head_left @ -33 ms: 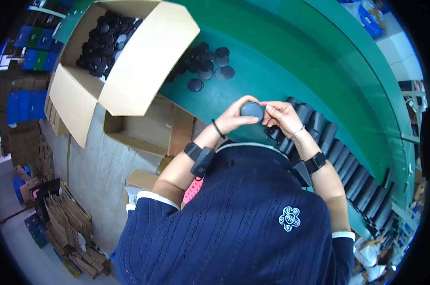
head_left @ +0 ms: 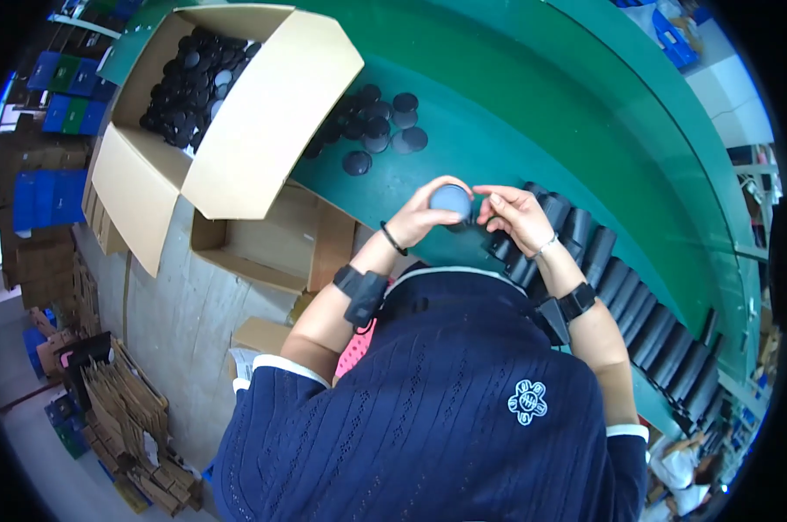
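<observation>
My left hand [head_left: 424, 213] is wrapped round a short-looking dark cylinder with a round grey end [head_left: 450, 202], which faces up toward me. Its lower part is hidden by the hand, so I cannot tell its length. Just right of it is my right hand [head_left: 517, 217], index finger stretched toward the cylinder and the other fingers partly bent. A narrow gap separates that fingertip from the cylinder, and nothing shows in the right hand. Black tubes [head_left: 599, 252] lie in a row beside and beyond my right forearm. Loose black discs [head_left: 376, 126] are scattered on the green bench ahead to the left.
An open cardboard box [head_left: 263, 113] full of black discs stands at the far left, its flap reaching over the bench. Below it is another open carton [head_left: 267, 244]. The green bench [head_left: 489, 113] has a raised curved far edge. Flattened cardboard [head_left: 128, 400] is stacked at lower left.
The cylinder and my left hand have shifted slightly left and tilted, showing more of its side. My right index finger has come away from it, opening a small gap.
</observation>
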`<state>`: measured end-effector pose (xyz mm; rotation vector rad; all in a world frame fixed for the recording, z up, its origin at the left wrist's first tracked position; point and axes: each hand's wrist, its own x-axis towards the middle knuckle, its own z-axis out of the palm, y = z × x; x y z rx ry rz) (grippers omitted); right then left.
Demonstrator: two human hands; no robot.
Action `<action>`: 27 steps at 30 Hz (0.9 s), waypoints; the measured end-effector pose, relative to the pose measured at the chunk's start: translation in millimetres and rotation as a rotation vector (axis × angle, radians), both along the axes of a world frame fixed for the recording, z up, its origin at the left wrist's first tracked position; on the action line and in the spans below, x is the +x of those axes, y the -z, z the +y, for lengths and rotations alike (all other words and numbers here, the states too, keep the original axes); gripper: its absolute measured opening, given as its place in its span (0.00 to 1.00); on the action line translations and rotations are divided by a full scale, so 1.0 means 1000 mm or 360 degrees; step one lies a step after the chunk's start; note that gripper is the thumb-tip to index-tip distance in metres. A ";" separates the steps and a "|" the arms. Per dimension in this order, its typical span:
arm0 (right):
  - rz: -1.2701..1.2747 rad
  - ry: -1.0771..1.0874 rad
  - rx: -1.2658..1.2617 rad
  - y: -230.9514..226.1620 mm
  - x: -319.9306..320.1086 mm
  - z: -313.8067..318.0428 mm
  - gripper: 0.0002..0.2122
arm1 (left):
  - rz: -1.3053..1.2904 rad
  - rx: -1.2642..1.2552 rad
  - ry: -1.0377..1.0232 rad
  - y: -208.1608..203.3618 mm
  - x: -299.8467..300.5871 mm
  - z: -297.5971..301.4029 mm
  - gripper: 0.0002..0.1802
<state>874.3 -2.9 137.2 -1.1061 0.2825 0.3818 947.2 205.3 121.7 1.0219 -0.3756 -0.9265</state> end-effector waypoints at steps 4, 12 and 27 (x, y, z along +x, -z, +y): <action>-0.0547 -0.0308 -0.1053 -0.024 -0.011 -0.022 0.25 | 0.0223 -0.0544 0.0042 -0.020 0.014 -0.008 0.31; -0.0269 0.0117 -0.0678 -0.021 -0.073 -0.069 0.36 | 0.1119 -0.0718 -0.0121 -0.022 0.013 -0.090 0.39; 0.0690 0.1389 -0.2520 0.110 -0.158 -0.405 0.39 | -0.0132 0.1034 0.0191 0.057 -0.021 -0.155 0.37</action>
